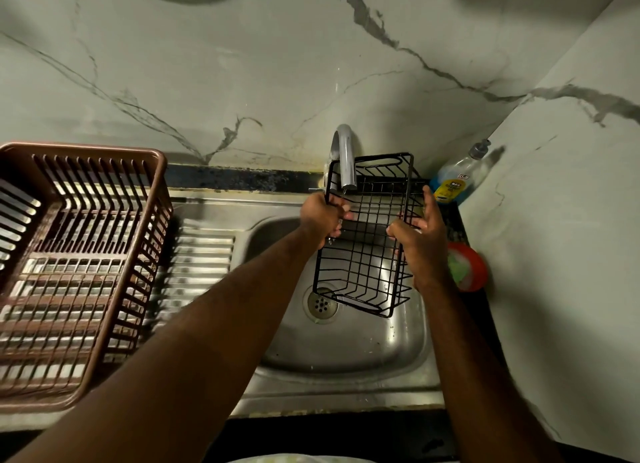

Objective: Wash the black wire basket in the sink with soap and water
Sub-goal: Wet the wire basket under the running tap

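Left hand [320, 220] and right hand [420, 244], fingers [330, 204] gripping its rims, hold wire basket [363, 265] under tap [346, 161] over sink [346, 355] | no suds, soap bottle [453, 182] far right | washing looks barely begun

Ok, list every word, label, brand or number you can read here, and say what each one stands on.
Nothing can be quoted as it reads.
Yellow label on the clear plastic pump bottle of blue liquid: dark lettering, too blurred to read.
White-and-red tag above that label: too small to read.
Red round tub: no text shows.
Black wire basket: no text.
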`<action>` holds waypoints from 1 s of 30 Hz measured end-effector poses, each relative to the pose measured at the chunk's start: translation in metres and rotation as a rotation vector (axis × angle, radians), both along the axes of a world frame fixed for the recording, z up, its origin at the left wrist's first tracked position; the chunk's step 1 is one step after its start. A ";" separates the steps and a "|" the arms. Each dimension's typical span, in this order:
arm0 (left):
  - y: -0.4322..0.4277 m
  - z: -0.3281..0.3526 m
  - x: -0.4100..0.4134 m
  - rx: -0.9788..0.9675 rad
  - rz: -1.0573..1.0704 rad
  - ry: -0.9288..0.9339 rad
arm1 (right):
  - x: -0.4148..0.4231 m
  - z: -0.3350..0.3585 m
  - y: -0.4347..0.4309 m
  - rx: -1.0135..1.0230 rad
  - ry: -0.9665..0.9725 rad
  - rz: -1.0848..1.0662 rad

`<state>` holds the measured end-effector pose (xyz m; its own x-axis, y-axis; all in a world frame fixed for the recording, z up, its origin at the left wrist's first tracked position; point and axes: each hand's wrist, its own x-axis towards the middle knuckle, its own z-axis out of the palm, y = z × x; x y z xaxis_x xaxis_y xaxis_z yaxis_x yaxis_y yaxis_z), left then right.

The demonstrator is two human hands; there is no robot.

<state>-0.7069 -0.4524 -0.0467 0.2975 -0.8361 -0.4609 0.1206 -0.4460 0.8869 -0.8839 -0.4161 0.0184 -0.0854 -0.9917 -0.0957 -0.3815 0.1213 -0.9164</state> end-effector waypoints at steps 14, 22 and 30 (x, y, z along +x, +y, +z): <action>0.001 0.013 0.023 0.191 -0.424 0.285 | -0.008 -0.008 -0.006 0.048 -0.069 -0.044; 0.004 0.007 0.014 0.095 -0.171 0.127 | -0.001 -0.005 -0.001 0.031 -0.050 -0.049; 0.000 0.011 0.008 0.078 -0.215 0.141 | 0.002 -0.004 -0.005 0.015 -0.060 -0.147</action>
